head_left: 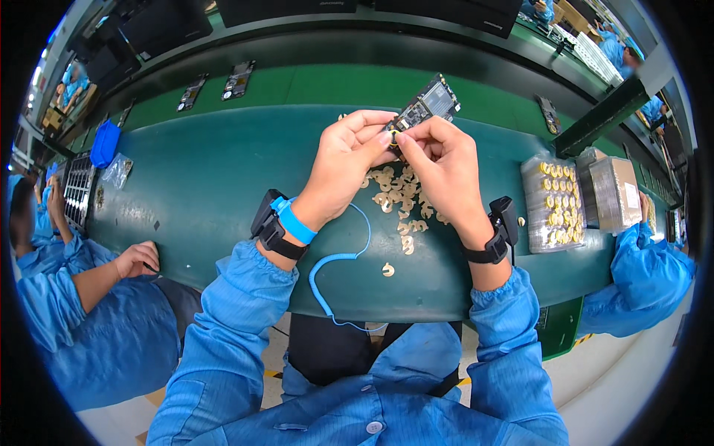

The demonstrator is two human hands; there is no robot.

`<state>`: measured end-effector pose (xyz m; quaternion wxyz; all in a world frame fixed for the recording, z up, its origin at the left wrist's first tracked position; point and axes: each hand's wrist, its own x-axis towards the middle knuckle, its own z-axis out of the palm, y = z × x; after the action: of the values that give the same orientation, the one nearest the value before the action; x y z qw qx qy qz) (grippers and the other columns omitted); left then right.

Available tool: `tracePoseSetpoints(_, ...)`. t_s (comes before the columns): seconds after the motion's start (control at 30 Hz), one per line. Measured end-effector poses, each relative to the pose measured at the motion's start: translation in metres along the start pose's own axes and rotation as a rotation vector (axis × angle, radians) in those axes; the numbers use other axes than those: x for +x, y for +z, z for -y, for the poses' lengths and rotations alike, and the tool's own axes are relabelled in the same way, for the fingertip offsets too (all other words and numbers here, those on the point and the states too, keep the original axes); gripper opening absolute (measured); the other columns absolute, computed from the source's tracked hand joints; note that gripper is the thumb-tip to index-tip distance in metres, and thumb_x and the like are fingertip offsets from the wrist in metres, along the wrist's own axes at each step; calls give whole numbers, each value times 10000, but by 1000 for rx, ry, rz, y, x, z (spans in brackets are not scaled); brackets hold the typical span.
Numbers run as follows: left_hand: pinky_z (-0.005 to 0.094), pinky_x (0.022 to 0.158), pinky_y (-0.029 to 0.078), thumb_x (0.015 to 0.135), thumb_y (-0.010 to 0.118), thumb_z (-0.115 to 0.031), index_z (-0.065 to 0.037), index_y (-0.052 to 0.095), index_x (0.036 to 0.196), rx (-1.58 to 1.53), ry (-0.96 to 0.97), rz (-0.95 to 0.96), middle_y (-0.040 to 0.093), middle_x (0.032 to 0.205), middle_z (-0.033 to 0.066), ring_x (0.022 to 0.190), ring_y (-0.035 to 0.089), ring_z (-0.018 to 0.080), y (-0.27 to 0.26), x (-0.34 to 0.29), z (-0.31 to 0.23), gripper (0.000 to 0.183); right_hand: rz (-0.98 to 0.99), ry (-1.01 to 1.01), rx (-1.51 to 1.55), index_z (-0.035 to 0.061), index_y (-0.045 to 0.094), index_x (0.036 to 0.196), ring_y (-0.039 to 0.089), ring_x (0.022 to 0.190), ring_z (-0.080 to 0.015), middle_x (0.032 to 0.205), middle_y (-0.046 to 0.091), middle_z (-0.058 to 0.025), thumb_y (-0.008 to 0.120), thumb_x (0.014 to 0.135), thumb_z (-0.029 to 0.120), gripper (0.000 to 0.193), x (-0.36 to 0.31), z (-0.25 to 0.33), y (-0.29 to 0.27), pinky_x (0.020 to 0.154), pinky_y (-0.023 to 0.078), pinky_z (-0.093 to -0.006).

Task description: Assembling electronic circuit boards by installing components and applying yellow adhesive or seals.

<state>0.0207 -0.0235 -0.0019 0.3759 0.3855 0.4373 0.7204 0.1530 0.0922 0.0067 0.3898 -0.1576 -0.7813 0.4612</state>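
Observation:
Above the green bench, my left hand (342,160) is closed round the lower end of a dark circuit board (425,106), which tilts up to the right. Thumb and fingertips of my right hand (445,160) pinch at a small round part with a yellow rim (394,137) against the board's lower end. Both thumbs meet there and hide much of it. Below my hands lies a loose pile of small beige notched discs (405,195). A single disc (387,270) sits apart, closer to me. A blue wrist strap (292,221) with a coiled cord circles my left wrist.
A clear tray (552,204) of yellow round parts stands at right, beside a stacked box (613,195). More circuit boards (238,80) lie on the green belt (320,88) beyond. The coiled blue cord (320,286) crosses the bench. Co-workers sit on both sides; one's hand (137,260) rests at left.

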Motion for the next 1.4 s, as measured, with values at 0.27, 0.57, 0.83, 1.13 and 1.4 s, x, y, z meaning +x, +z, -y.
tracePoseSetpoints(0.27, 298, 934, 603, 1040, 601, -40, 58, 573, 1358, 76, 51, -38, 719, 1233, 148, 1088, 706, 166, 4, -4, 1, 334, -10, -15, 37, -55, 736, 879, 571, 620, -37, 749, 684, -38, 768, 890, 40, 100, -2, 3, 0, 570, 465, -221)
tracePoseSetpoints(0.57, 304, 937, 603, 1037, 585, -21, 68, 584, 1347, 113, 66, -38, 718, 1236, 151, 1091, 707, 166, 4, -5, 0, 322, 3, 92, 94, -54, 750, 886, 575, 646, -21, 751, 703, -22, 788, 885, 61, 121, -2, 4, -2, 587, 471, -206)
tracePoseSetpoints(0.83, 302, 928, 605, 1036, 585, -16, 68, 582, 1349, 127, 35, -32, 721, 1228, 157, 1085, 710, 172, 5, -4, 0, 324, 10, 120, 97, -52, 746, 866, 578, 643, -21, 739, 700, -18, 788, 883, 60, 121, -1, 2, -4, 584, 475, -208)
tracePoseSetpoints(1.13, 285, 900, 609, 1027, 585, 1, 65, 586, 1341, 122, 35, -31, 725, 1218, 152, 1065, 715, 163, 1, -2, 3, 321, -7, 84, 79, -56, 742, 871, 576, 630, -25, 731, 702, -28, 777, 881, 45, 107, -2, -2, -1, 576, 476, -213)
tracePoseSetpoints(1.4, 284, 893, 613, 1021, 585, 9, 69, 592, 1322, 141, 25, -42, 727, 1207, 152, 1054, 717, 157, 3, -3, 3, 307, 10, 107, 63, -61, 738, 867, 572, 619, -28, 709, 698, -34, 779, 869, 50, 118, -1, -2, -3, 567, 474, -223)
